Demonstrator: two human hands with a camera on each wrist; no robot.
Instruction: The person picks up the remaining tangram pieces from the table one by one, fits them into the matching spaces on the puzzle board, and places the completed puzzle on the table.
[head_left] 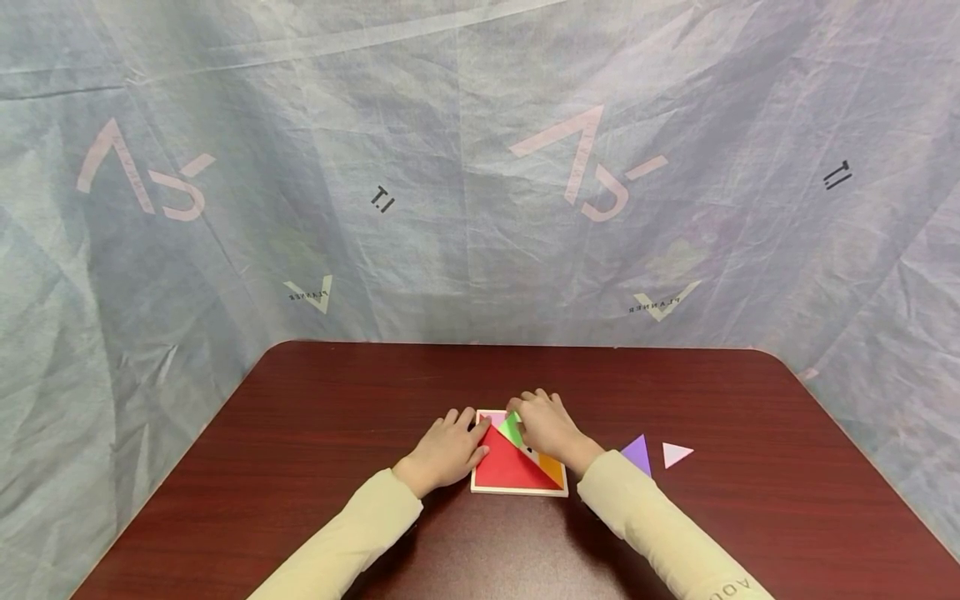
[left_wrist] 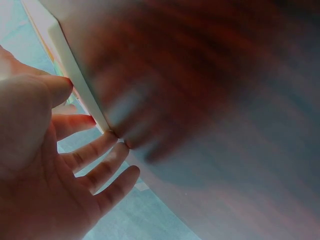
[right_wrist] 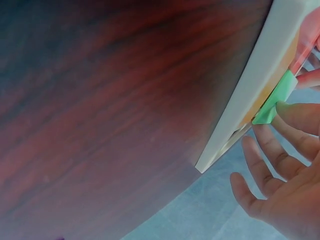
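Note:
A square tangram tray (head_left: 517,492) with a pale rim lies on the table. A large red triangle (head_left: 506,468) fills its near left half, with an orange piece (head_left: 553,472) at the right and a pink piece (head_left: 491,416) at the far left corner. My right hand (head_left: 551,427) pinches a green piece (right_wrist: 276,97) between thumb and fingers, tilted up over the tray's far half. With fingers spread, my left hand (head_left: 447,448) rests along the tray's left edge, its thumb and a fingertip over the red triangle. The right hand hides the tray's far right corner.
Right of the tray, a purple triangle (head_left: 637,455) lies partly behind the right sleeve (head_left: 630,500). Farther right is a small pale pink triangle (head_left: 677,454). The dark red wooden table (head_left: 360,392) ends at a grey cloth backdrop (head_left: 465,250).

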